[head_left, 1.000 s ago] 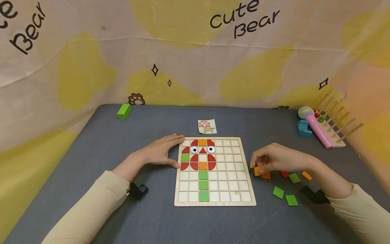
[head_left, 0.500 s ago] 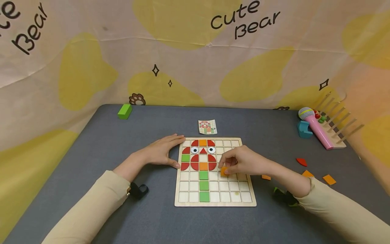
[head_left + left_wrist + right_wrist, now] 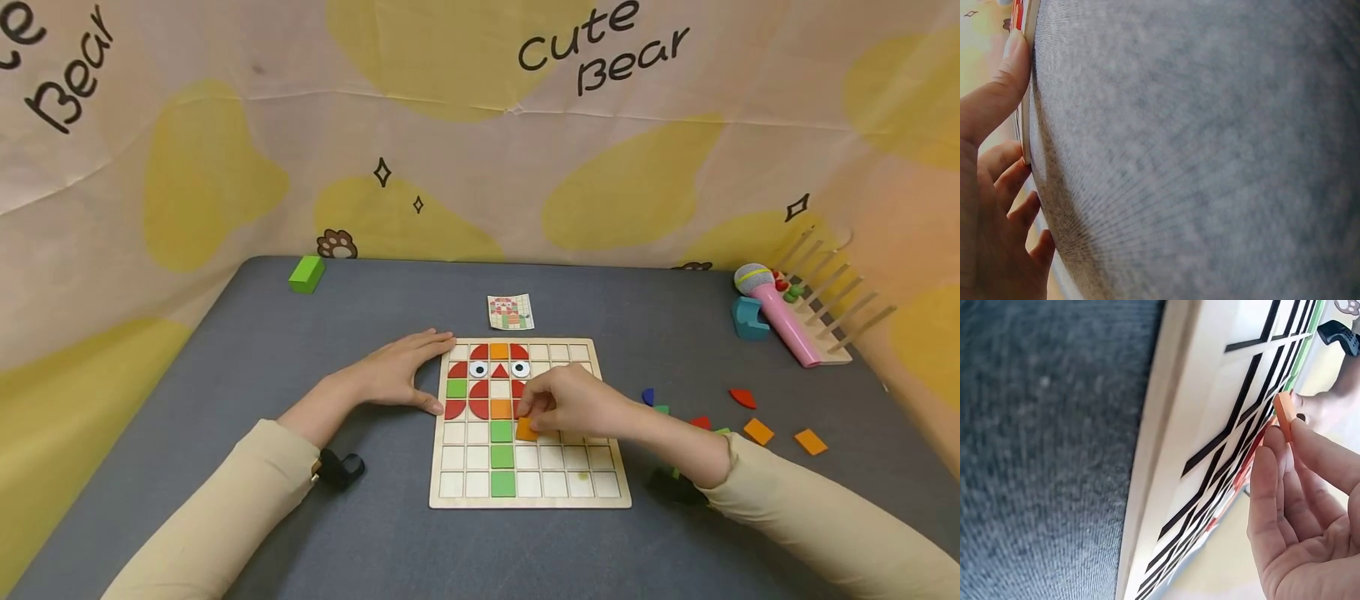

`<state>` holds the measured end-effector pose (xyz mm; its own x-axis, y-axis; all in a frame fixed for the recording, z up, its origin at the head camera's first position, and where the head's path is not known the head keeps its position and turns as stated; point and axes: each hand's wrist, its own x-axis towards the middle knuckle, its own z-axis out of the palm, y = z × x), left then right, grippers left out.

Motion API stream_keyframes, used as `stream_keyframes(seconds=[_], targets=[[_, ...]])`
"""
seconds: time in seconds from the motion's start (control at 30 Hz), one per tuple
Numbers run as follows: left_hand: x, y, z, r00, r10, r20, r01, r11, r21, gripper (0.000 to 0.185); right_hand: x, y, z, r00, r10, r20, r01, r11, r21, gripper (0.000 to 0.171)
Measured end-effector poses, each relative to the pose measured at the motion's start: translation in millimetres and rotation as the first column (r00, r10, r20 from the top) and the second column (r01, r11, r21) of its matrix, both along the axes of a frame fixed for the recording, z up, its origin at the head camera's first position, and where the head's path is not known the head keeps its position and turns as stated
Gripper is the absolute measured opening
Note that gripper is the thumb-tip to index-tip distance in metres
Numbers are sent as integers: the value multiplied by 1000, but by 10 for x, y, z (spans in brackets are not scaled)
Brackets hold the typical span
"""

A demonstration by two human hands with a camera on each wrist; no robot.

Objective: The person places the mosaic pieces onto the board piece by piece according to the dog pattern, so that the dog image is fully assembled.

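Note:
A pale wooden grid board [image 3: 529, 503] lies mid-table, with red, orange and green tiles and two round eye pieces in its left columns. Between thumb and fingertips my right hand [image 3: 573, 402] pinches an orange square tile [image 3: 527, 429]. It holds this tile over the cell right of the topmost green tile [image 3: 501, 432] in the green column. In the right wrist view the orange tile [image 3: 1284, 415] is seen tilted above the board. My left hand [image 3: 393, 369] lies spread at the board's upper left edge, thumb and fingertips touching it.
Behind the board lies a small picture card [image 3: 511, 312]. Right of it are loose orange tiles [image 3: 811, 442], red pieces [image 3: 742, 398] and a blue piece [image 3: 648, 397], some partly hidden by my right arm. A pink toy microphone [image 3: 783, 321] and a green block [image 3: 307, 274] stand farther back.
My right hand picked up the orange tile from the loose pieces and carried it left over the board, close to the green column. My left hand stays in place.

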<state>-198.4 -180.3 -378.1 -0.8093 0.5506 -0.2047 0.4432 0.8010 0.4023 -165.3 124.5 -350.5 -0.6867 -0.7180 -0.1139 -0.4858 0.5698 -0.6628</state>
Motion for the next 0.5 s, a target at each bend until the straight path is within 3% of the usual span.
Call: stream_keyframes(seconds=[0.5], targets=[[-18, -9, -40, 1000, 4, -9, -4, 1000, -9, 105, 23, -68, -30, 997, -32, -75, 34, 999, 31, 8]])
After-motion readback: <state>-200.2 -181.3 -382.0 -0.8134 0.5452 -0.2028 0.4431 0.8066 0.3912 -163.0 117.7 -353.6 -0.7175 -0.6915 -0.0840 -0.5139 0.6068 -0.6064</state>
